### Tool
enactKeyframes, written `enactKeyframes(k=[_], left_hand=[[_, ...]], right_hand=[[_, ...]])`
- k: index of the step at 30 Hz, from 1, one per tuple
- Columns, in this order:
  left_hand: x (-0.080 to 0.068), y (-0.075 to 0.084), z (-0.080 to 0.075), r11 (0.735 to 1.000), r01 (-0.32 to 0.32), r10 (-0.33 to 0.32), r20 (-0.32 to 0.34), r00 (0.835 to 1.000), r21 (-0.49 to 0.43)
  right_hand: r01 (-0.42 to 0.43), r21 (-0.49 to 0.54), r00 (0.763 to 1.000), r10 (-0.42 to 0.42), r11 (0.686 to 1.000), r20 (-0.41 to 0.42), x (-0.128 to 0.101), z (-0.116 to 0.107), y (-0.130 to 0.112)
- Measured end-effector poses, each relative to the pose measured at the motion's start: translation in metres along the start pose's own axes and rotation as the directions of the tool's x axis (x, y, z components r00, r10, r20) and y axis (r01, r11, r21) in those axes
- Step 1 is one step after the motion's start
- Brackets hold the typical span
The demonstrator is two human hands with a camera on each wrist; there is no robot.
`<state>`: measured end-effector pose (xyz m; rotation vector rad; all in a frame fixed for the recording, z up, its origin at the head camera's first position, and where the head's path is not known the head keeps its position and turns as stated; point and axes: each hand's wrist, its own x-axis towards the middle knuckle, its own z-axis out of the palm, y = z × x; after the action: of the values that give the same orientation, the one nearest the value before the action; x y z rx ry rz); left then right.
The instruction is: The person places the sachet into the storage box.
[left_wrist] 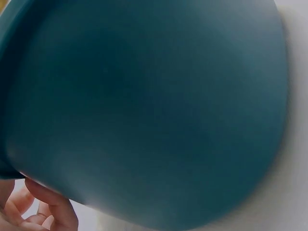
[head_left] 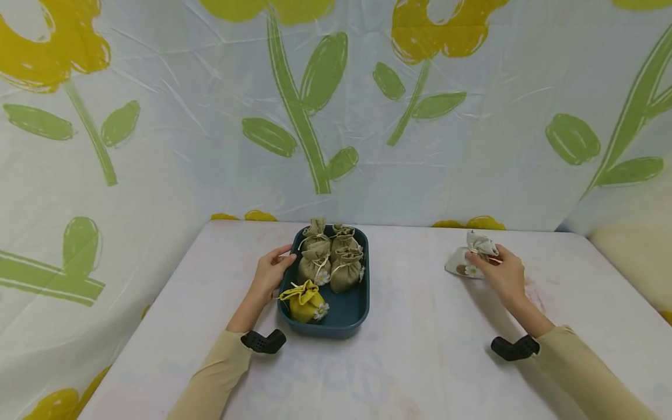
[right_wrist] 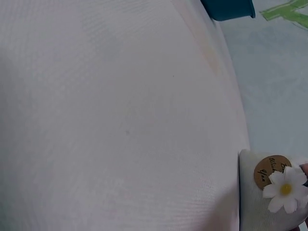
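A dark blue tray (head_left: 343, 312) stands on the table, and my left hand (head_left: 269, 274) grips its left rim. Seen in the left wrist view, the curled fingers (left_wrist: 57, 208) meet the edge of the tray's wall (left_wrist: 159, 125). Inside the tray, several beige drawstring pouches (head_left: 345, 277) are grouped at the far end, and a yellow pouch (head_left: 301, 306) with a white flower sits near left. Off to the right, my right hand (head_left: 506, 277) pinches a white drawstring pouch (head_left: 455, 262) by its gathered neck. That pouch carries a daisy (right_wrist: 285, 189) and a round brown label (right_wrist: 267, 168).
The pale table (head_left: 415, 350) extends between the tray and the white pouch, and its far edge meets a flower-printed cloth backdrop (head_left: 205, 146). Black bands (head_left: 517, 348) circle both wrists.
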<state>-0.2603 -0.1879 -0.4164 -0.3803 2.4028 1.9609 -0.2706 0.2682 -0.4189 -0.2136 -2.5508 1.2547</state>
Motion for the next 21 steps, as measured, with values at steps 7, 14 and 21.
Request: enactKeyframes(k=[7,14,21], left_hand=[[0.000,0.000,0.000,1.000,-0.005,0.005,0.000,1.000,0.000],[0.000,0.001,0.002,1.000,0.005,-0.005,-0.008,1.000,-0.003],[0.000,-0.001,0.000,1.000,-0.004,0.004,-0.007,1.000,-0.002]], right_hand=[[0.054,0.010,0.995,-0.053,0.998,-0.086,0.003,0.001,0.003],[0.063,-0.009,0.993,-0.064,0.998,-0.104,0.004,0.000,0.002],[0.116,0.026,0.986,-0.112,0.993,-0.125,-0.004,0.001,-0.012]])
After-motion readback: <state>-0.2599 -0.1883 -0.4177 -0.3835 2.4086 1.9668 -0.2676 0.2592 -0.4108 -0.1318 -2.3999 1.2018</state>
